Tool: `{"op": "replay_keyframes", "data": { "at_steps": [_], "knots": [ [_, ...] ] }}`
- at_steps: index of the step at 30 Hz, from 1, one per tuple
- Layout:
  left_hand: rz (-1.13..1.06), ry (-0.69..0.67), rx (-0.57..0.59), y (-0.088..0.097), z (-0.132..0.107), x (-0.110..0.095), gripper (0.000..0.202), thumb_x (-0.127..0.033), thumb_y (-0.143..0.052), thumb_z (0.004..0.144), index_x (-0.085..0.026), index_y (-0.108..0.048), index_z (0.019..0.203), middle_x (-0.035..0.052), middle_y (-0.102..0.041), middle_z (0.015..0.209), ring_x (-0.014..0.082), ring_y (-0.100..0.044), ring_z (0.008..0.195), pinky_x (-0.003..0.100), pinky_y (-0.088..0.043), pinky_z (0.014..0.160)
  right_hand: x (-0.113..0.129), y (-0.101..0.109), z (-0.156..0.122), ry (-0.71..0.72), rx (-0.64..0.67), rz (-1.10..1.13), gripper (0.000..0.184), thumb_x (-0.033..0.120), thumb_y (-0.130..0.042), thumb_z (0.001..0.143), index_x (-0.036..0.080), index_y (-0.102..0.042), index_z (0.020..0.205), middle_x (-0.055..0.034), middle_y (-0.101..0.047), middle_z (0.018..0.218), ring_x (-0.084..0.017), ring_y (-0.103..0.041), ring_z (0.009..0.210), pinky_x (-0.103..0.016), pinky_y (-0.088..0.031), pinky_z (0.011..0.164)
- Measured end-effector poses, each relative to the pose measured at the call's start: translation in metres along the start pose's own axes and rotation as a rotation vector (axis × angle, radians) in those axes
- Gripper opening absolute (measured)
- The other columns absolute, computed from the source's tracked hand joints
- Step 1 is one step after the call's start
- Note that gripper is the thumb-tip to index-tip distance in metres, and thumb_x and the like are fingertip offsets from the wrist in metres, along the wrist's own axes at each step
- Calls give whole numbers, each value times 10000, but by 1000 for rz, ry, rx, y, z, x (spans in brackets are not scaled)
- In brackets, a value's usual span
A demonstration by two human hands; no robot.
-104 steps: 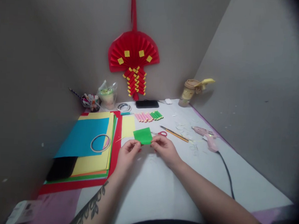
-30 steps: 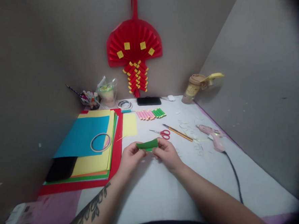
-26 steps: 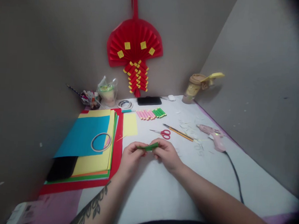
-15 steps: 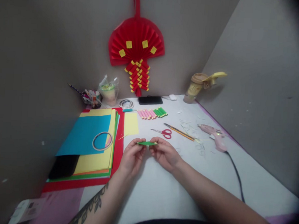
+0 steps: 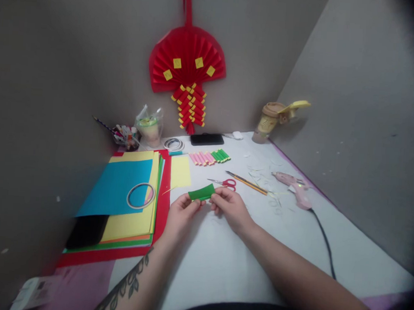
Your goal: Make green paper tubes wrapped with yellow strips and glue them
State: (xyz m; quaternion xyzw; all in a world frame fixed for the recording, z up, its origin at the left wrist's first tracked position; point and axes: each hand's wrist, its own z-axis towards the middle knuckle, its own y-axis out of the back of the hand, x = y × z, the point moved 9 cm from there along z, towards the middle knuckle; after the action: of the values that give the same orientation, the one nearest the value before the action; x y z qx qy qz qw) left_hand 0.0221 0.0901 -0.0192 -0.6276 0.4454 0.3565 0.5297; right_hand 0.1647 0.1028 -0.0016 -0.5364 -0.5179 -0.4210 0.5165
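Observation:
A small strip of green paper (image 5: 201,192) is held up between both hands, its lower edge curled into a narrow roll. My left hand (image 5: 186,210) pinches its left end with thumb and fingers. At the right end, my right hand (image 5: 228,205) grips it between thumb and fingertips. Just beyond the hands lie red-handled scissors (image 5: 229,183) and a yellow craft knife or pencil (image 5: 249,182). Farther back sit rows of pink paper rolls (image 5: 202,158) and green paper rolls (image 5: 221,156) with yellow ends.
A pink glue gun (image 5: 298,188) with a black cable lies at right among paper scraps. Left stands a stack of coloured paper (image 5: 121,182) with a tape roll (image 5: 140,196). A phone (image 5: 207,139), cups and a pen holder line the back. A red paper fan (image 5: 188,55) hangs on the wall.
The green paper has turned from nearly edge-on to showing its broad face, with the roll along its near edge. Both hands keep hold of it and have shifted only slightly.

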Motion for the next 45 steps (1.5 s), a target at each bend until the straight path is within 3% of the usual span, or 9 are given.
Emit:
{"op": "replay_keyframes", "data": {
  "at_steps": [6, 22, 37, 45],
  "knots": [
    [63, 45, 8, -2, -1, 6, 224, -277, -752, 651, -141, -685, 816, 65, -717, 802, 173, -644, 745, 294, -473, 751, -5, -4, -1, -56, 24, -16, 136, 293, -621, 697, 173, -563, 720, 50, -566, 498, -79, -488, 403, -185, -355, 392],
    [197, 23, 13, 4, 2, 3, 251, -281, -763, 624, -142, -711, 827, 74, -722, 805, 188, -640, 758, 284, -469, 728, -6, -4, 3, -13, 45, -35, 182, 301, -670, 681, 147, -646, 775, 16, -620, 593, -95, -552, 496, -219, -427, 487],
    [42, 118, 101, 0, 4, 17, 246, -249, -742, 673, -121, -706, 880, 92, -722, 837, 171, -647, 767, 290, -483, 768, 1, -2, 0, -8, 17, -81, 211, 309, -655, 676, 132, -690, 786, -20, -666, 597, -105, -552, 486, -216, -419, 467],
    [59, 137, 112, -4, 1, 11, 252, -251, -743, 671, -133, -708, 891, 79, -728, 832, 148, -646, 747, 264, -476, 769, 6, 2, 0, -20, 24, -62, 204, 340, -665, 679, 145, -690, 735, -1, -643, 559, -103, -550, 479, -223, -431, 487]
  ]
}}
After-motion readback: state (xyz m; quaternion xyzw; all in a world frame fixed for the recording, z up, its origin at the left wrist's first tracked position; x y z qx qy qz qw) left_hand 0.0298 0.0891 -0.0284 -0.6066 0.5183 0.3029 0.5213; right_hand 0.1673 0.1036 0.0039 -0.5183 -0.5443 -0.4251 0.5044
